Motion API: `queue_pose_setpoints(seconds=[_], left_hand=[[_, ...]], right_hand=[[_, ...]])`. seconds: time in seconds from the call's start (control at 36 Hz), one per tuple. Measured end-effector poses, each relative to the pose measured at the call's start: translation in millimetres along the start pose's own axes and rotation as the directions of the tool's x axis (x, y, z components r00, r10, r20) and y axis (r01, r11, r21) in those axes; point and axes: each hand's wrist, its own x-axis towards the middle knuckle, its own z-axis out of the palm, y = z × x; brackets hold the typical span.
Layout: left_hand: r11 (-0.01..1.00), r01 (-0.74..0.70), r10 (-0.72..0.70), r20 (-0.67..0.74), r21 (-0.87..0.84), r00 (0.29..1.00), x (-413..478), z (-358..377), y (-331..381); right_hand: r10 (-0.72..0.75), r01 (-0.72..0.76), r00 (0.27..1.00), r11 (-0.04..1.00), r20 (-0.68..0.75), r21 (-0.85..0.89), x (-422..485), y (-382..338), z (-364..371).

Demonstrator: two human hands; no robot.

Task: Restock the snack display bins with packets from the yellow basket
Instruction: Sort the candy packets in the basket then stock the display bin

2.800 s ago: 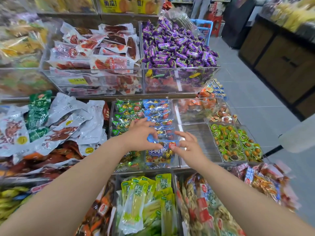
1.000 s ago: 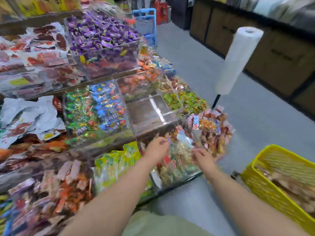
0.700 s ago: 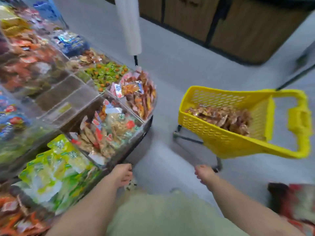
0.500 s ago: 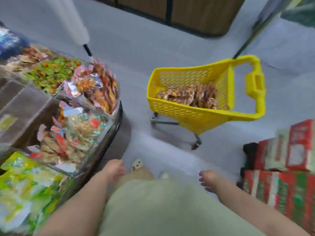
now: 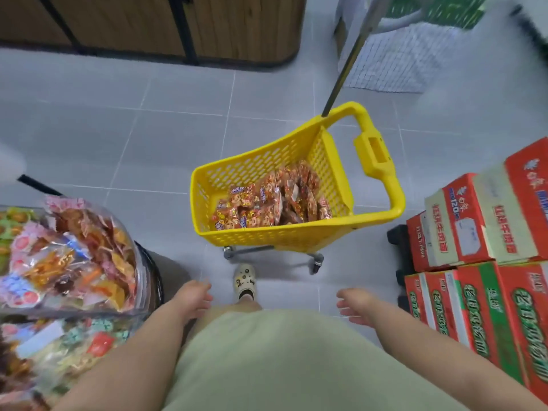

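Positioned over the yellow basket point(image 5: 258, 237), set on a wheeled frame on grey floor tiles, just ahead of one shoe point(image 5: 244, 281). Nothing held on either side: left hand point(image 5: 192, 298) low by the hip, fingers relaxed and slightly spread; right hand point(image 5: 355, 307) likewise loose and empty. Both well short of the basket, no contact.

Noted inside the basket: a heap of red-and-orange packets point(image 5: 267, 203), banked toward the handle side. Noted at left: clear display bins point(image 5: 139, 280), the nearest heaped high with mixed wrapped snacks, just beside the left forearm. Noted at right: stacked red cartons point(image 5: 474, 226), near the right arm.

Judged as the step in hand: reaching down for a fresh load of packets.

Recommended:
- Bend at the knees rather than stretch from full height.
- Enter over the near rim, away from the raised handle point(image 5: 375, 152).
- Scoop with both hands from under the heap, closing round a modest bundle, not pinching single slippery wrappers.
- Avoid pushing on the basket wall while lifting, to prevent rolling on the castors.
- Carry left and over the heaped bin's edge without brushing stock onto the floor.
- Confirm the matching bin before release; not identifiable from this view
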Motion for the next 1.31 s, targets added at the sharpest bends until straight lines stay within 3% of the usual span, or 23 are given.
queue_pose_setpoints(seconds=[0.19, 0.36, 0.69, 0.81, 0.92, 1.11, 1.31], left_hand=[[0.992, -0.06, 0.067, -0.059, 0.11, 0.996, 33, -49, 101], [0.985, -0.058, 0.066, -0.042, 0.163, 0.997, 60, -74, 146], [0.995, 0.079, -0.079, 0.005, 0.054, 0.997, 78, -30, 177], [0.995, 0.097, -0.097, 0.011, 0.003, 0.995, 79, -12, 184], [0.996, 0.091, -0.09, 0.012, -0.023, 0.996, 82, 1, 191], [0.991, 0.117, -0.117, 0.002, -0.069, 0.993, 91, 14, 191], [0.969, 0.194, -0.198, -0.009, -0.155, 0.98, 94, 21, 178]], right_hand=[[-0.084, 0.09, 0.995, 0.99, -0.058, 0.106, 5, -97, 12], [-0.168, 0.176, 0.983, 0.977, -0.073, 0.124, 5, -167, 17], [-0.322, 0.286, 0.94, 0.924, -0.115, -0.252, 66, -261, 13], [-0.372, 0.322, 0.922, 0.89, -0.107, -0.324, 99, -280, 24], [-0.305, 0.214, 0.945, 0.848, -0.117, -0.484, 128, -289, 35], [-0.221, 0.234, 0.971, 0.822, 0.087, -0.519, 152, -266, 42], [-0.424, 0.337, 0.904, 0.782, -0.052, -0.524, 157, -260, 39]])
